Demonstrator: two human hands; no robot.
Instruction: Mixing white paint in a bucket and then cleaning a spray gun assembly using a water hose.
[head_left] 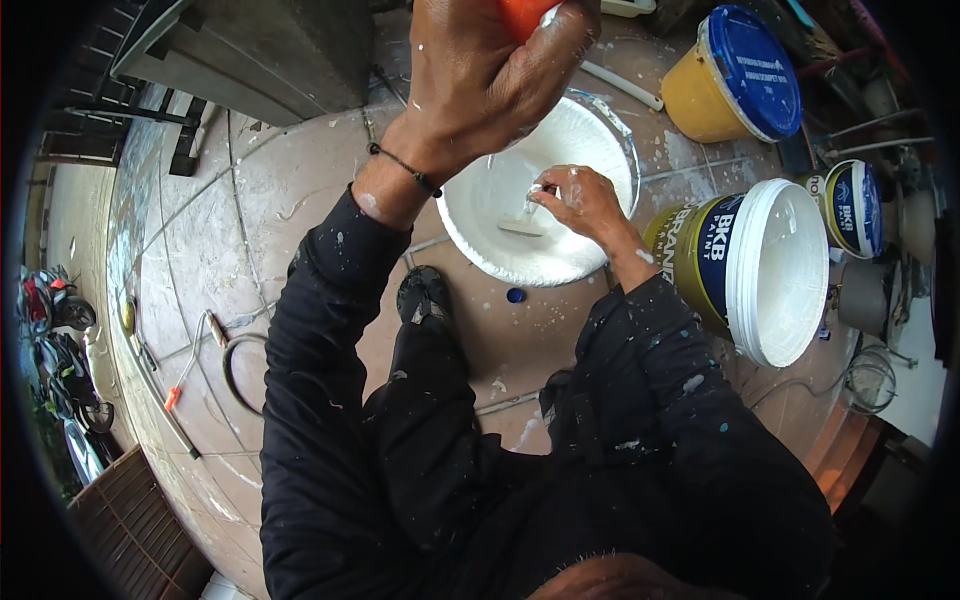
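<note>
My left hand (pixel 490 75) is raised at the top of the head view, its fingers wrapped round a smooth orange object (pixel 522 14) that is cut off by the frame edge. White spatters dot this hand. Lower and to the right, my right hand (pixel 578 203) reaches into a wide white bucket (pixel 622 165). Its closed fingers grip a white-smeared scraper (pixel 522 229), whose straight flat edge is down inside the bucket. White paste or paint coats the bucket's inner wall. My left forearm passes in front of the bucket's left side.
To the right stand a yellow bucket with a blue lid (pixel 752 75), an open paint bucket (pixel 688 250) and a smaller paint bucket (pixel 850 210). A blue cap (pixel 515 296) lies near my shoe (pixel 425 295). A grey block (pixel 275 60) is at upper left; a black hose (pixel 232 365) lies left.
</note>
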